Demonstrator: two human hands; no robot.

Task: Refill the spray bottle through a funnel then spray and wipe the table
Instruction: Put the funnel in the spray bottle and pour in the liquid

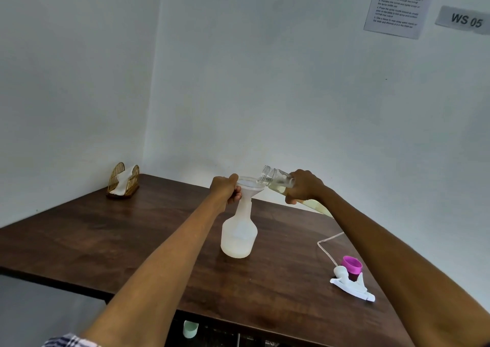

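Dark wooden surface [132,240], refill under way: left hand [225,190] fingers grasp the funnel [250,185] atop the spray bottle [238,235], right hand [305,186] fingers grip the tilted refill bottle [278,179] just beside; next, I'd judge, steady pouring.

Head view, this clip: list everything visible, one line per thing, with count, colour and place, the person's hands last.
spray bottle: one, cloudy white, upright mid-table, top off.
funnel: one, white, sitting in the spray bottle's neck.
refill bottle: one, clear with yellowish liquid, tilted with its mouth over the funnel.
spray head: one, white, lying on the table at right, its thin tube trailing toward the wall.
cap: one, pink, on the table just behind the spray head.
napkin holder: one, gold wire, holding white napkins, far left corner.
table: one, dark brown wood.
instruction sheet: one, white, on the wall upper right.
label: one, reads WS 05, right of the sheet.
left hand: grips the funnel's rim.
right hand: grips the refill bottle.
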